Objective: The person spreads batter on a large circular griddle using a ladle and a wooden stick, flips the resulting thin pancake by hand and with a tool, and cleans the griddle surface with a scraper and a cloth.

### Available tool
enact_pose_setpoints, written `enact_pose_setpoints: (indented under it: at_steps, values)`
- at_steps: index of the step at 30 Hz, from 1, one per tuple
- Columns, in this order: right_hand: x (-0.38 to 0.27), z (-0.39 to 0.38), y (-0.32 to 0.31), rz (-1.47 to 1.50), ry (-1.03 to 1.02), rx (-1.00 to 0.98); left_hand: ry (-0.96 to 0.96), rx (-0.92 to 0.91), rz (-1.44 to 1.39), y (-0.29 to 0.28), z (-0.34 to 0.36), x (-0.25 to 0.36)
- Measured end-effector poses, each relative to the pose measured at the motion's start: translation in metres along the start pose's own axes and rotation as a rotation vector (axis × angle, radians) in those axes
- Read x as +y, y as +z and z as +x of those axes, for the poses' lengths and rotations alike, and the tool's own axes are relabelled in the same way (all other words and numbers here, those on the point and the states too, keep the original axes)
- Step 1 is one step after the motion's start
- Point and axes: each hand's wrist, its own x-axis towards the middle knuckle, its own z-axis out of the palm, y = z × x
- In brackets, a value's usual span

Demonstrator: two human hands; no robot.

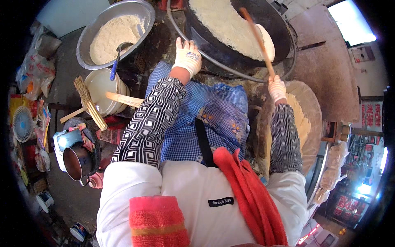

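Note:
My left hand (187, 57), in a pale glove, lies against the dark curved rail (211, 59) round a black round griddle (284, 49), its fingers slightly apart. My right hand (276, 87), also gloved, is closed on a long wooden stick (259, 39) that reaches over the griddle. A large pale layer of batter (218, 20) covers much of the griddle, with a lighter folded or raised edge beside the stick. Left of my left hand stands a steel basin of dough (111, 41) with a blue-handled ladle (114, 68) in it.
A white bucket (113, 82) with a straw brush (92, 107) and wooden paddle (123, 99) stands at left, near a dark pot (76, 162). Right are a board (329, 78) and a round tray of pale flatbreads (304, 123) under my arm. A blue checked cloth (214, 107) lies before me.

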Motion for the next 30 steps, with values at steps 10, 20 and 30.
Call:
enact_pose_setpoints:
  at_steps: [10, 20, 30]
  values:
    - [0.001, -0.002, 0.001, 0.042, 0.101, -0.022, 0.186, 0.01, -0.19, -0.042, -0.02, 0.05]
    - [0.002, -0.019, -0.001, 0.12, 0.058, -0.036, 0.171, -0.002, 0.116, -0.007, -0.017, 0.054]
    - [-0.006, 0.006, -0.006, 0.078, 0.148, -0.023, 0.128, -0.002, 0.032, -0.013, -0.005, 0.031]
